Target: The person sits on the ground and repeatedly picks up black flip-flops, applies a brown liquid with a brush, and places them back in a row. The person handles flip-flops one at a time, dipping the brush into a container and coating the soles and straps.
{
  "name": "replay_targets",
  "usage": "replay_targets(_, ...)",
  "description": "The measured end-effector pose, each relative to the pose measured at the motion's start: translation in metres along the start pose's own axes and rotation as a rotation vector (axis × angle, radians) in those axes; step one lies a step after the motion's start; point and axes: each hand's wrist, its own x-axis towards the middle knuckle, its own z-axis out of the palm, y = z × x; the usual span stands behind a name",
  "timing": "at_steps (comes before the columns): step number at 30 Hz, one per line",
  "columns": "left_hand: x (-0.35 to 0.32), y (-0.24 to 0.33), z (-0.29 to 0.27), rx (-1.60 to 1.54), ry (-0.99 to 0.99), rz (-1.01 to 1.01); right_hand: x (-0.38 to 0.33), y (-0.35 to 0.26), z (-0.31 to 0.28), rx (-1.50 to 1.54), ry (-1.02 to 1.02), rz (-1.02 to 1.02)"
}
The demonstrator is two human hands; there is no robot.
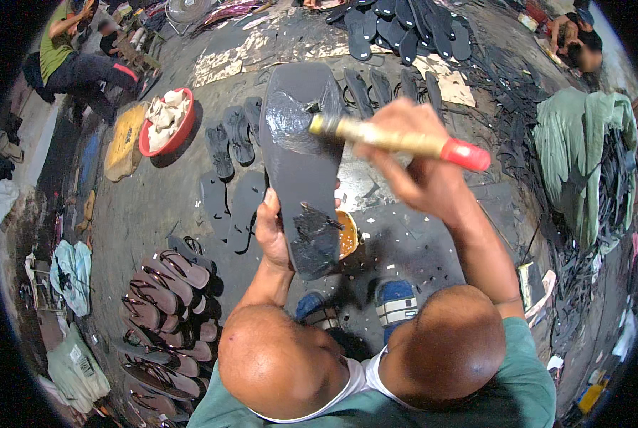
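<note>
My left hand (268, 227) grips a large dark grey shoe sole (301, 175) by its edge, holding it up in front of my knees. A wet, glossy coating spreads over the sole's wide upper part, and a rough black patch marks its lower end. My right hand (419, 157), slightly blurred, is closed around a brush (465, 153) with a wrapped tan handle and a red end. The brush's other end touches or hovers just over the wet area; I cannot tell which. Partly hidden behind the sole is a container with orange-brown contents (347, 235).
Flip-flops (226, 143) stand in rows beyond the sole; finished-looking brown ones (166, 292) lie piled at left. A red basin (189, 118) sits beside a yellow block (123, 146). Black soles (404, 28) are heaped far ahead. Green cloth (568, 143) and black scraps lie right. Other people work at both far corners.
</note>
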Motion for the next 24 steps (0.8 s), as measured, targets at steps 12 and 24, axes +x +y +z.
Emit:
replay_targets(12, -0.002, -0.006, -0.01, 0.012, -0.01, -0.056, -0.004, -0.011, 0.0, 0.011, -0.076, 0.226)
replay_targets(24, 0.001, -0.003, -0.005, 0.27, -0.153, -0.16, 0.003, -0.015, 0.034, 0.356, 0.376, 0.304)
